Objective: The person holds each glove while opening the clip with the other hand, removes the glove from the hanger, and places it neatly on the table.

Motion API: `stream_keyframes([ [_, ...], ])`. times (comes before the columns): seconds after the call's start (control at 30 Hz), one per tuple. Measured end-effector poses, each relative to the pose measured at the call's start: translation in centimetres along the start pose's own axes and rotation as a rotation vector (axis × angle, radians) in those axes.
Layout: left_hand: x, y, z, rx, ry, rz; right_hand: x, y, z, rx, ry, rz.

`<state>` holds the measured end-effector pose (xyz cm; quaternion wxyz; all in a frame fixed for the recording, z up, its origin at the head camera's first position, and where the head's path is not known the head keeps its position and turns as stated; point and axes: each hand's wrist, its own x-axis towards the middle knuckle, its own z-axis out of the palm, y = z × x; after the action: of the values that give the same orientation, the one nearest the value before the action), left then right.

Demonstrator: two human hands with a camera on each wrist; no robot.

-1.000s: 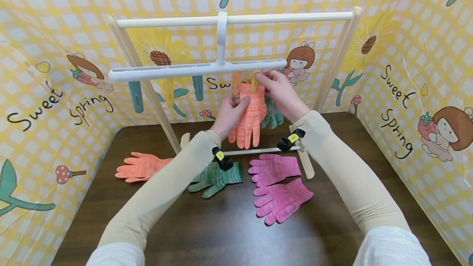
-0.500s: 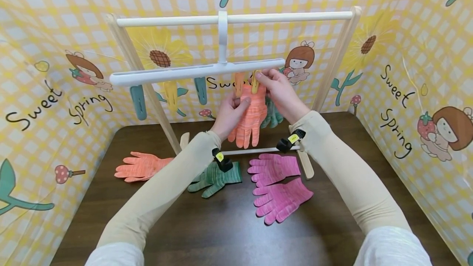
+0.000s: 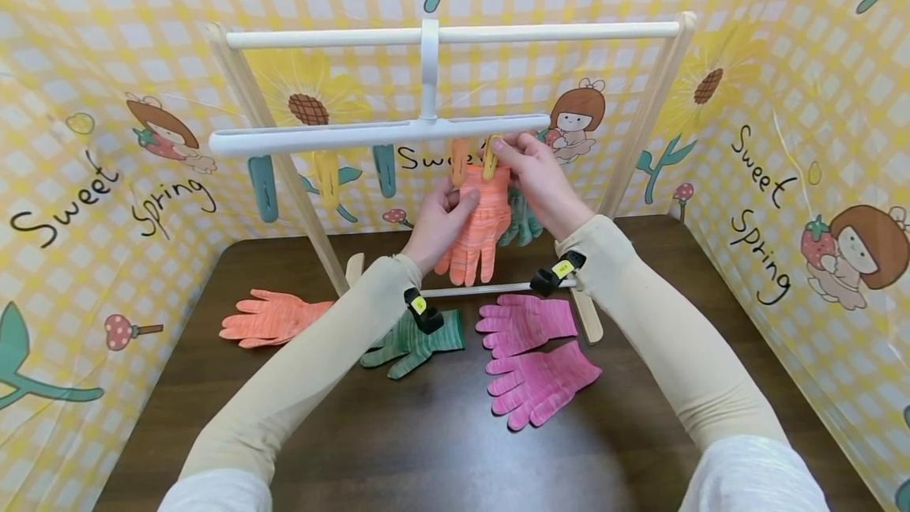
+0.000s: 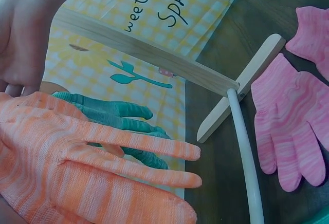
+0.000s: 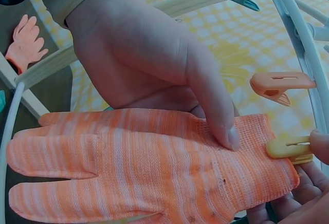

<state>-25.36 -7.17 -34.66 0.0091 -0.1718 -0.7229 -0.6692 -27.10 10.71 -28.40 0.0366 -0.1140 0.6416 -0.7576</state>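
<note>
An orange striped knit glove (image 3: 483, 216) hangs fingers down below the white hanger (image 3: 320, 135). My left hand (image 3: 442, 221) pinches it near the cuff, thumb on the front. With thumb and fingers, my right hand (image 3: 543, 172) pinches the upper end of a yellow clothespin (image 3: 489, 160). In the right wrist view the tip of that yellow clothespin (image 5: 280, 148) overlaps the cuff edge. An orange clothespin (image 3: 459, 163) hangs just left of it. Behind the orange glove, a green glove (image 3: 522, 220) hangs, its top hidden by my right hand.
The hanger hooks over a rack's white bar (image 3: 554, 34). Teal clothespins (image 3: 263, 188) and another yellow clothespin (image 3: 327, 178) hang to the left. On the brown table (image 3: 398, 441) lie an orange glove (image 3: 273, 318), a green glove (image 3: 419, 344) and two pink gloves (image 3: 543, 384).
The hanger and its clothespins have swayed slightly. Both hands stay almost in place, still pinching the orange glove and the yellow clothespin.
</note>
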Motion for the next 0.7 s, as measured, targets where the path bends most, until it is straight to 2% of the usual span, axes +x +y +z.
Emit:
stream_keyframes([
  [0.27, -0.5, 0.0, -0.3, 0.025, -0.008, 0.042, 0.0, 0.2, 0.3, 0.009, 0.031, -0.009],
  [0.47, -1.0, -0.8, -0.6, 0.083, -0.019, 0.078, 0.0, 0.3, 0.3, 0.026, 0.038, -0.016],
  [0.7, -1.7, -1.8, -1.0, 0.085, -0.013, 0.089, -0.2, 0.1, 0.1, 0.0, 0.024, -0.004],
])
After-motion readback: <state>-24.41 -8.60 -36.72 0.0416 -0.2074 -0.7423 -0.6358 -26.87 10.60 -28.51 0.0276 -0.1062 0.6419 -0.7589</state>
